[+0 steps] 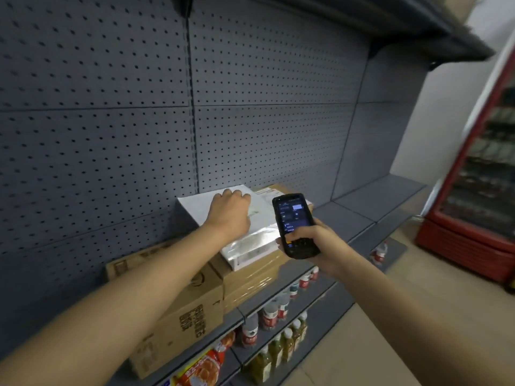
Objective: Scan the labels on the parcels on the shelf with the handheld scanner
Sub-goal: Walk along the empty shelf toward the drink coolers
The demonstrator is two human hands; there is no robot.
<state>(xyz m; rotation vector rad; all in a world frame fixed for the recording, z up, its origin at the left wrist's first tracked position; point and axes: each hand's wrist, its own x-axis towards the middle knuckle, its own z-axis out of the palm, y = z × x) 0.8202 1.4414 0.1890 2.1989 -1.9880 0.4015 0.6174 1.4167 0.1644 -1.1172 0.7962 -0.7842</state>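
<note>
A flat white parcel (259, 232) lies on top of a brown cardboard box (250, 277) on the grey shelf (359, 218). My left hand (230, 211) rests palm down on the white parcel, fingers curled over its far part. A black handheld scanner (294, 221) with a lit screen is gripped in my right hand (312, 246), just right of the white parcel and above the box's right end. A second, larger cardboard box (184, 310) with printed text stands to the left, partly hidden by my left forearm. No label is readable.
A grey pegboard wall (111, 107) backs the shelf. Lower shelves hold several bottles (273, 313) and snack packets (206, 366). A red drinks fridge (479, 190) stands at the right. An upper shelf (418, 32) overhangs.
</note>
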